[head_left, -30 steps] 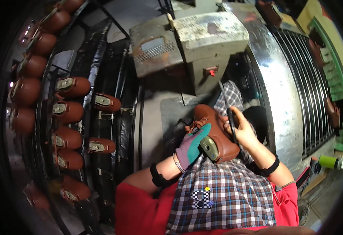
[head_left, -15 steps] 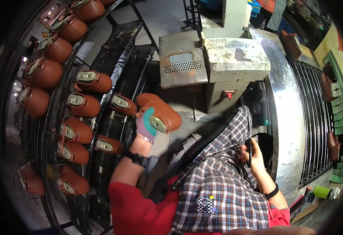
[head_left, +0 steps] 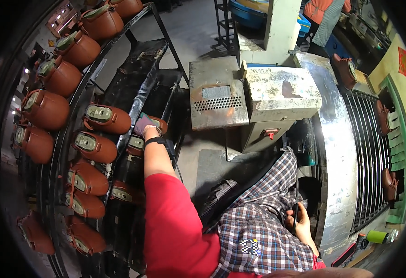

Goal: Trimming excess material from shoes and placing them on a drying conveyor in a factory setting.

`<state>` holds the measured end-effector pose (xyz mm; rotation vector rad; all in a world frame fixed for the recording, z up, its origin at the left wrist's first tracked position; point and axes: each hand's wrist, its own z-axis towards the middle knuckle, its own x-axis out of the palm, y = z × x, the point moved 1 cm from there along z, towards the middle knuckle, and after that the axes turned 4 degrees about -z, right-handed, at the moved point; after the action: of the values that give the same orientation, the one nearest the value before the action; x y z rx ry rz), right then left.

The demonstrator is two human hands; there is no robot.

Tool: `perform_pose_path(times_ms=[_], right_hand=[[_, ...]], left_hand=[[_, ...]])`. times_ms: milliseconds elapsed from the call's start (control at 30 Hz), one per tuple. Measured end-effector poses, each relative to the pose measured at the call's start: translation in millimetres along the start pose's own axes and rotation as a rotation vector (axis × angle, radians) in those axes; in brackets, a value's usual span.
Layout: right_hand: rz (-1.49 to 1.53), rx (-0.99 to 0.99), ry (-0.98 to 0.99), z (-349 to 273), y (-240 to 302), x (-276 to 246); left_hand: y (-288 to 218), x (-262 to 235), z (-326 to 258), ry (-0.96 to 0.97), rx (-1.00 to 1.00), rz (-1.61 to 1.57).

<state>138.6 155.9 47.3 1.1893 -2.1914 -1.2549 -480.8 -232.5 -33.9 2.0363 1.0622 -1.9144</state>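
Observation:
At the rack on the left, my left hand (head_left: 143, 126), in a purple and green glove, reaches down onto a lower shelf. A brown leather shoe (head_left: 160, 124) with a pale green last inside sits against it, partly covered by the hand and wrist. The fingers are mostly hidden, so their grip does not show. Another brown shoe (head_left: 135, 144) stands just below the wrist. Low at the right, beside the checked apron (head_left: 258, 227), my right hand (head_left: 300, 223) is closed around a thin dark rod (head_left: 296, 213).
Several brown shoes on lasts fill the black rack (head_left: 142, 60). Ahead stands a worn metal machine (head_left: 282, 92) with a red switch (head_left: 270, 134). To the right run a shiny metal casing (head_left: 339, 139) and a barred conveyor (head_left: 367, 153) carrying shoes. A person (head_left: 326, 18) is at the far right.
My left hand has carried the brown footwear leftward from the open space onto the rack. The view has shifted, so the rack appears lower. My right hand keeps the dark rod.

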Motion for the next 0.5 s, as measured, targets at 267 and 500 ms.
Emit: perform_pose_path(times_ms=[267, 500], right_hand=[[-0.007, -0.108, 0.065, 1, -4, 7], [-0.270, -0.301, -0.168, 5, 13, -55]], left_hand=[[31, -42, -47, -0.260, -0.052, -0.523], [9, -9, -246, -0.024, 0.705, -0.811]])
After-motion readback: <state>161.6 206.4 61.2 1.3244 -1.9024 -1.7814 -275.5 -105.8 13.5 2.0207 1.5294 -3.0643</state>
